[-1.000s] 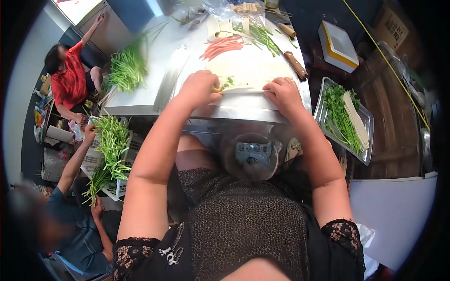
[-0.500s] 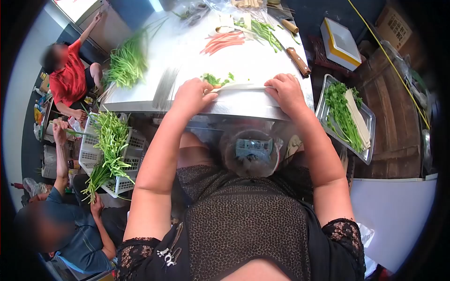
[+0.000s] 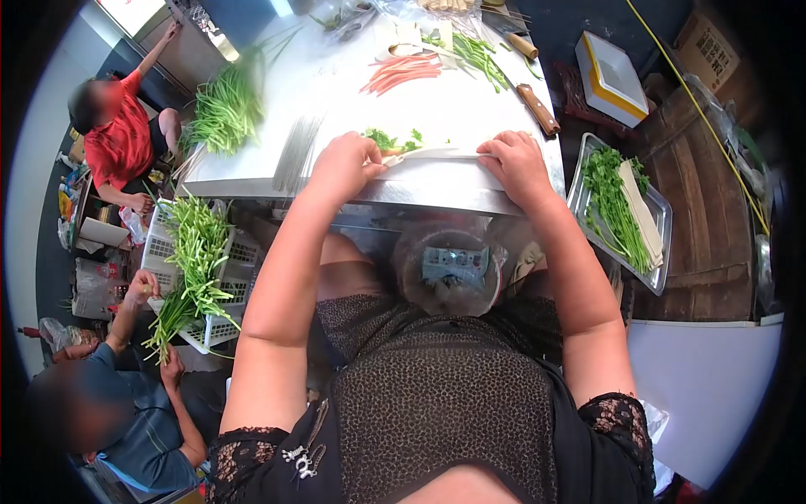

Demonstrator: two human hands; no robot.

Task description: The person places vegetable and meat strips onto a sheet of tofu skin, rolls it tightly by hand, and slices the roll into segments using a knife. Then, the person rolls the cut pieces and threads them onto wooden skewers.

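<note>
On the near edge of the metal table (image 3: pixel 327 109), a pale thin sheet, which looks like tofu skin (image 3: pixel 438 153), stretches between my hands. My left hand (image 3: pixel 346 168) pinches its left end with fingers closed. At the right end, the fingers of my right hand (image 3: pixel 514 165) close on the same sheet. Leafy coriander (image 3: pixel 382 138) pokes out from its far side near my left hand. Farther back lie red strips (image 3: pixel 403 72) and cut green stems (image 3: pixel 480 57). A wooden-handled knife (image 3: pixel 538 109) rests beyond my right hand.
Thin skewers (image 3: pixel 295 155) and a heap of long greens (image 3: pixel 225 109) lie to the left. A metal tray (image 3: pixel 663 210) of coriander stands at right. One co-worker handles green stems (image 3: pixel 172 317) by a white basket (image 3: pixel 158 252); another person in red (image 3: pixel 122 134) sits behind.
My hands keep their hold at the table edge and shift only slightly, with the sheet's left end a little raised. The nearer co-worker's raised hand has come down toward the green stems.
</note>
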